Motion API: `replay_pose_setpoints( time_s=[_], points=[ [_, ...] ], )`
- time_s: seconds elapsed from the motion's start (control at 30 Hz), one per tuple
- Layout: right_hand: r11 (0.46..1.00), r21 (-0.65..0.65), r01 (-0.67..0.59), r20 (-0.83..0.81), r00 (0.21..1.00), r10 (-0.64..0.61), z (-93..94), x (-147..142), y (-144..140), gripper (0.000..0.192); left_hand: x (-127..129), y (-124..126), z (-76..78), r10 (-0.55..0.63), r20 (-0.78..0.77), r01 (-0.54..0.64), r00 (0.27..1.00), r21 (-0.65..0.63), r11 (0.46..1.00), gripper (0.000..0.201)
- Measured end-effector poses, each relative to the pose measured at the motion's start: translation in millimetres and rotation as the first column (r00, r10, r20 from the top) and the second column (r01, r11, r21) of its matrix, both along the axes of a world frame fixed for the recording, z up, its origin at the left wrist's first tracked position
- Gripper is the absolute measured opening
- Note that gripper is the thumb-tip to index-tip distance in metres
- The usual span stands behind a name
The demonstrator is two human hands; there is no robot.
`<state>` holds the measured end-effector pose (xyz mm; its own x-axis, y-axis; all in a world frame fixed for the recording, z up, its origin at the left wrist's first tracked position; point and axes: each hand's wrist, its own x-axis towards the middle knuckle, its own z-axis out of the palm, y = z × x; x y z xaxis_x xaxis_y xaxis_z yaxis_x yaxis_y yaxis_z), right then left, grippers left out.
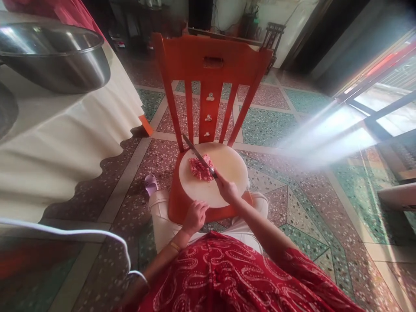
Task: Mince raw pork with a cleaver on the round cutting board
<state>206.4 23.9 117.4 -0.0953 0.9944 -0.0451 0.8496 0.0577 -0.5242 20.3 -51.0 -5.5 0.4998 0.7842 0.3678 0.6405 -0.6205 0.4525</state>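
My left hand point(194, 216) gripped the near rim of the board point(227, 167) on the chair point(211, 69). The meat point(200, 168) lay already finely minced, little left whole. My right hand point(228, 190) was closed round the knife point(199, 156).

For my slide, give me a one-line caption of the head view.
Right hand holds a knife over minced meat on a round cutting board atop a red chair; left hand steadies the board's edge.

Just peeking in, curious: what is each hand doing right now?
Left hand: fingers curled, resting at the near edge of the cutting board.
Right hand: closed around the knife, blade over the minced meat.
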Motion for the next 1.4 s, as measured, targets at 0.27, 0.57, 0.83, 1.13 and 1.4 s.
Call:
replay_pose_setpoints(
  time_s=[0.27, 0.57, 0.83, 1.13, 1.4],
  points=[
    [0.999, -0.011, -0.051, -0.018, 0.999, 0.051, -1.4, 3.7, -13.4, 0.044, -0.6, 0.0, 0.6, 0.0, -0.021, 0.0, 1.0, -0.023, 1.0, 0.043],
    [0.997, -0.032, -0.069, -0.016, 0.998, 0.069, 3.5, 8.8, -25.5, 0.042, 0.3, 0.9, 0.2, -0.007, -0.013, 0.007, 1.0, -0.019, 1.0, 0.041],
    [0.993, -0.079, -0.084, -0.047, 0.996, 0.08, -6.3, 7.8, -28.3, 0.04, -0.7, 1.2, -0.4, -0.028, -0.029, 0.028, 0.999, -0.027, 0.999, 0.041],
    [0.99, -0.137, -0.028, -0.239, 0.971, -0.006, -23.8, 18.8, -26.3, 0.041, -2.2, 1.3, 2.2, -0.042, -0.044, 0.04, 0.998, -0.031, 0.999, 0.042],
    [0.851, -0.467, 0.241, -0.685, 0.51, -0.521, -29.6, 64.8, -51.1, 0.065, -1.4, 3.4, 2.5, -0.021, -0.04, 0.02, 0.999, -0.036, 0.999, 0.041]
  ],
)
